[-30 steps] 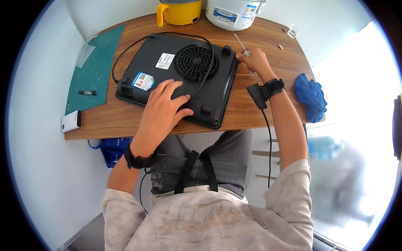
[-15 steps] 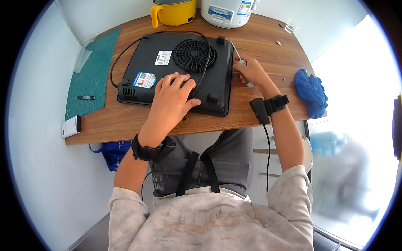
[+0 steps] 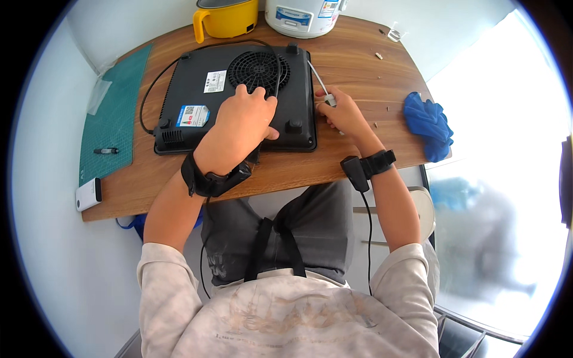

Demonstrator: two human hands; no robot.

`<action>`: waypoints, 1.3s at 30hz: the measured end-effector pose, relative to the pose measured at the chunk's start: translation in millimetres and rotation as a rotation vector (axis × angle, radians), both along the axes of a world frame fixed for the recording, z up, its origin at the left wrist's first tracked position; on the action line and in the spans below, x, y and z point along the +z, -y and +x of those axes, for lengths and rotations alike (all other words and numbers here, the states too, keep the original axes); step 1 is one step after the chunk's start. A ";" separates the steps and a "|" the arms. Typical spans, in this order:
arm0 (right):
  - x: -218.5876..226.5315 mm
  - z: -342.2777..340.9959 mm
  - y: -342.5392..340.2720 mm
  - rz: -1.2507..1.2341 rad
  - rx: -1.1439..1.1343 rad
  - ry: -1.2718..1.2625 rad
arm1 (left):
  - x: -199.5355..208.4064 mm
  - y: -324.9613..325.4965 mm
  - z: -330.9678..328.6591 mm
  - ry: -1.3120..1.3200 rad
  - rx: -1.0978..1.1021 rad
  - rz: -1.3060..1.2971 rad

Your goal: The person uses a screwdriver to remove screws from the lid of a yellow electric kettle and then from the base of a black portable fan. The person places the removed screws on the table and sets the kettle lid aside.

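A black induction cooker (image 3: 233, 128) lies upside down on the wooden table, its round fan grille (image 3: 259, 70) and small feet facing up. My left hand (image 3: 242, 122) rests on its near part, just below the grille, with fingers bent and the thumb held apart. The fingertips are partly hidden. A black power cord (image 3: 279, 65) loops over the cooker and runs down beside my left index finger. Beside the cooker's right edge, my right hand (image 3: 343, 113) is closed around a screwdriver (image 3: 317, 78); its metal shaft slants up and left toward the cooker's far right corner.
A yellow pot (image 3: 230, 24) and a white rice cooker (image 3: 301, 22) stand at the back. On the left lie a green cutting mat (image 3: 119, 128), a pen (image 3: 106, 151) and a white power bank (image 3: 88, 194). A blue cloth (image 3: 428, 125) and small scattered bits lie on the right.
My left hand has slid up slightly over the cooker and its fingers have bent more. My right hand keeps the screwdriver beside the cooker. The whole view has shifted a little.
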State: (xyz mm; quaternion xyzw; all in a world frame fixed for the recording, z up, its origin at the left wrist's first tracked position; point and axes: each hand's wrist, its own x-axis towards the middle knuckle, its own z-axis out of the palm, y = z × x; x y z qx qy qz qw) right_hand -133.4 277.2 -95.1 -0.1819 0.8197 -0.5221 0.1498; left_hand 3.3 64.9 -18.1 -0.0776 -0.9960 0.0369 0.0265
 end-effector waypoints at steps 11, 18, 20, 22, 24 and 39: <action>8.7 -2.5 0.3 -0.139 -0.055 0.208 | 18.4 -10.2 -31.1 0.240 -0.086 -0.084; 5.4 -5.0 -0.5 -0.182 -0.025 0.216 | 16.9 -8.5 -27.0 0.229 -0.085 -0.074; 5.4 -3.4 -1.1 -0.185 -0.035 0.220 | 16.7 -10.1 -27.0 0.234 -0.071 -0.073; 7.3 -1.8 0.4 -0.191 -0.049 0.207 | 14.6 -12.2 -26.5 0.251 -0.046 -0.085; 9.4 -1.1 0.8 -0.191 -0.065 0.195 | 13.3 -10.3 -25.5 0.216 -0.069 -0.100; 7.9 2.8 -0.5 -0.227 -0.088 0.190 | 6.9 -8.5 -18.9 0.134 -0.074 -0.124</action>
